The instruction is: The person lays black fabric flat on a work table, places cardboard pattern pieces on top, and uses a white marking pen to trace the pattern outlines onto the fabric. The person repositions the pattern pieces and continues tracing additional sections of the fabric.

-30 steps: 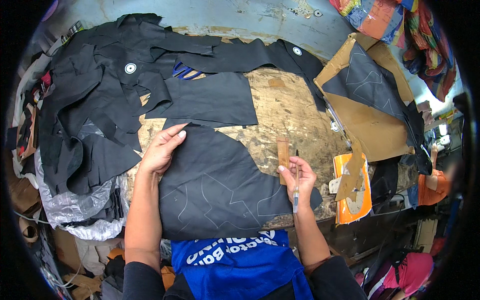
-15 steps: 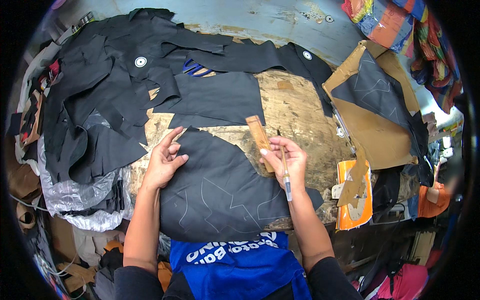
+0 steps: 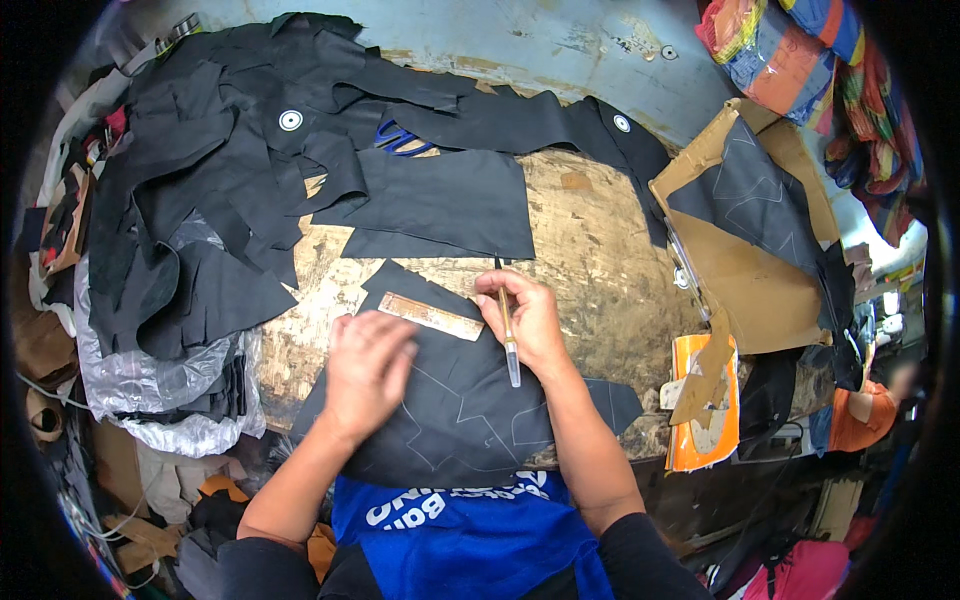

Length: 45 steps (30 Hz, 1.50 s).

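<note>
My right hand is closed on a slim pen with a brownish barrel and a clear end; its dark tip points away from me. A short, worn wooden strip lies slanted over a black sheet of leather-like material, its right end close to my right fingers. Whether they touch it is unclear. My left hand hovers by the strip's left end, its fingers smeared by motion. Pale drawn outlines of angular and curved shapes mark the black sheet, which lies along the table's near edge.
The worn wooden table carries a heap of black pieces at left and a flat black piece behind my hands. Blue-handled scissors show among them. At right are an orange-edged pad and a cardboard box holding marked black material.
The wooden strip has left its raised place in my right hand and now lies on the black sheet. My right hand moved left with the pen; my left hand moved right and nearer.
</note>
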Available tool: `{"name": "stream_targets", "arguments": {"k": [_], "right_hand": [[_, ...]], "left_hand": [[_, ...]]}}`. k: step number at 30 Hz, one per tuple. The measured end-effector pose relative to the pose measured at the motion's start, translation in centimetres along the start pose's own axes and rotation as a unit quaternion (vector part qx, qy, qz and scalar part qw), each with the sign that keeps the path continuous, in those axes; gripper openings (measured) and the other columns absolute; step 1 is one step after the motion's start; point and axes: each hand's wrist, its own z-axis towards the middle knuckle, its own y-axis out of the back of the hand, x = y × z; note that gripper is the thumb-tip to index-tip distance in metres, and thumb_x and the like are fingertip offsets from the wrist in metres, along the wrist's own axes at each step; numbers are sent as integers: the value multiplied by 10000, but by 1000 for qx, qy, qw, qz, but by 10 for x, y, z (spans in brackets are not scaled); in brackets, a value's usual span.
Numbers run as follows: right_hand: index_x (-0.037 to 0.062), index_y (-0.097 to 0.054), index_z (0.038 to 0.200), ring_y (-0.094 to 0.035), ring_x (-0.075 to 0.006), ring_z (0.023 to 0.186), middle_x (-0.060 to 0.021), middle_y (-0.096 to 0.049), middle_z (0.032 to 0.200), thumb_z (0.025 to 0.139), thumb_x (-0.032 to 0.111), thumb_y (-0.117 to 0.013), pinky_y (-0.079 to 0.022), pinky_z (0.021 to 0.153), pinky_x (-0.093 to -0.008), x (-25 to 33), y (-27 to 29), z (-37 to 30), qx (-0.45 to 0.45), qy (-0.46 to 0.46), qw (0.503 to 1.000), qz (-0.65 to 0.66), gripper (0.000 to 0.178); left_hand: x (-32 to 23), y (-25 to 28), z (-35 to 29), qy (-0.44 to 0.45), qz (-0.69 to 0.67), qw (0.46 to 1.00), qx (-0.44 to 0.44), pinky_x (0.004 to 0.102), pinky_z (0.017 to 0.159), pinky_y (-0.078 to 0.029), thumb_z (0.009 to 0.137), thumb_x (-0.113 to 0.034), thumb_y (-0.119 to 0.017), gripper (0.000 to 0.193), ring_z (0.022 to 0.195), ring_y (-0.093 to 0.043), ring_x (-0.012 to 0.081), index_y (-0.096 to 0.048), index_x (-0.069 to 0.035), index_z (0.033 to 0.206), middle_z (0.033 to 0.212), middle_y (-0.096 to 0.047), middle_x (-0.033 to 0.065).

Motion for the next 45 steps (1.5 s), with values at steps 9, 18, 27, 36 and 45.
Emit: {"name": "stream_targets", "arguments": {"k": [9, 18, 27, 36, 45], "right_hand": [[6, -656, 955, -660, -231, 815, -129, -662, 895, 739, -26, -655, -522, 740, -299, -10, 14, -4, 73, 54, 995, -42, 219], [-15, -645, 996, -615, -122, 805, -64, -646, 846, 884, 103, -608, -506, 713, -257, 3, 3, 8, -52, -66, 976, 202, 166], [-49, -595, 902, -614, -106, 673, -79, -642, 753, 880, 126, -608, -500, 599, -238, 23, -60, 34, 87, -25, 991, 100, 176], [-75, -602, 840, -645, -124, 644, -110, -655, 708, 873, 121, -612, -520, 575, -266, 25, -81, 50, 157, 16, 984, -84, 199], [-71, -615, 798, -630, -186, 567, -141, -639, 668, 829, 61, -627, -490, 535, -299, 37, -85, 50, 84, 66, 992, -71, 136]], "left_hand": [[-18, -31, 5, 21, 151, 977, 151, 763, 949, -88, 841, -509, -544, 597, 1343, -304, 275, -500, -132, 1301, 1402, -407, 78], [-18, -31, 6, 47, 117, 980, 155, 744, 978, -86, 840, -516, -543, 625, 1369, -262, 265, -482, -114, 1315, 1421, -387, 70], [-19, -28, 8, 58, 101, 976, 183, 760, 968, -95, 849, -489, -546, 652, 1396, -179, 252, -413, -114, 1365, 1461, -308, 79], [-18, -27, 8, 64, 82, 973, 205, 771, 962, -76, 859, -479, -537, 646, 1392, -148, 290, -408, -95, 1362, 1460, -298, 89], [-15, -31, 6, 55, 73, 978, 187, 778, 950, -90, 850, -470, -550, 642, 1384, -167, 291, -418, -90, 1350, 1449, -306, 87]]}}
